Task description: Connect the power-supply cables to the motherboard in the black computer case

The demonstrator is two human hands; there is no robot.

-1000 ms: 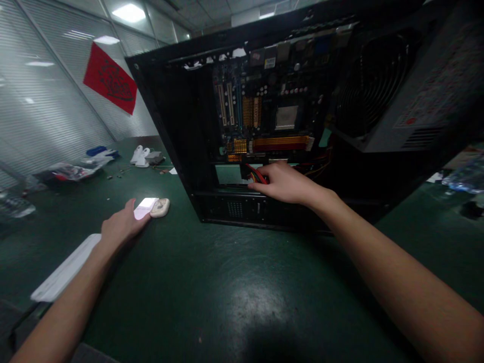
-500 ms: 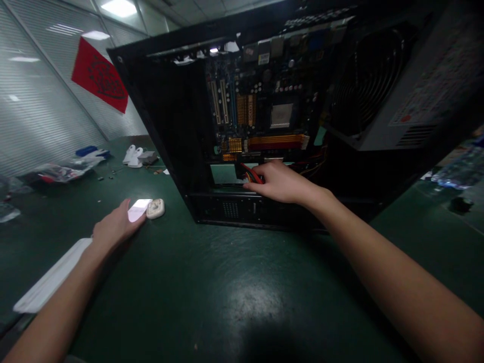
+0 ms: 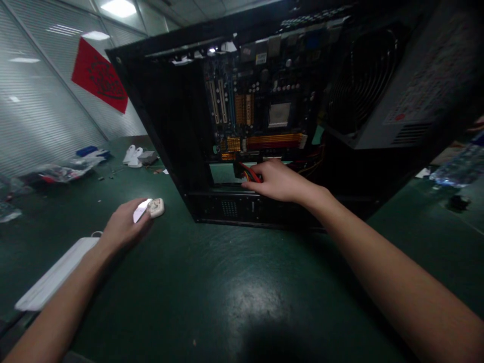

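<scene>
My right hand (image 3: 278, 179) reaches into an open black computer case (image 3: 223, 207) that stands in front of me. Its fingers are closed on a bundle of red, yellow and black power cables (image 3: 251, 174), which ends in a dark connector (image 3: 239, 170). Behind the hand, the case holds a motherboard (image 3: 260, 85) and a grey power supply (image 3: 401, 111). On the table at left, my left hand (image 3: 126, 219) curls its fingers and thumb round a bright white flat object (image 3: 141, 210), perhaps a lit phone. Touching or nearly touching the thumb is a small beige rounded case (image 3: 156, 207).
A white bar-shaped object (image 3: 56, 275) lies by my left forearm on the green table (image 3: 212, 282). Farther back are white shoe-shaped things (image 3: 133, 156), a small grey box (image 3: 147, 158) and plastic bags (image 3: 62, 171). More clear plastic (image 3: 459, 164) lies at right.
My left hand has slid right and covers more of the bright flat object, closer to the beige case. My right hand keeps its hold on the cables, almost still.
</scene>
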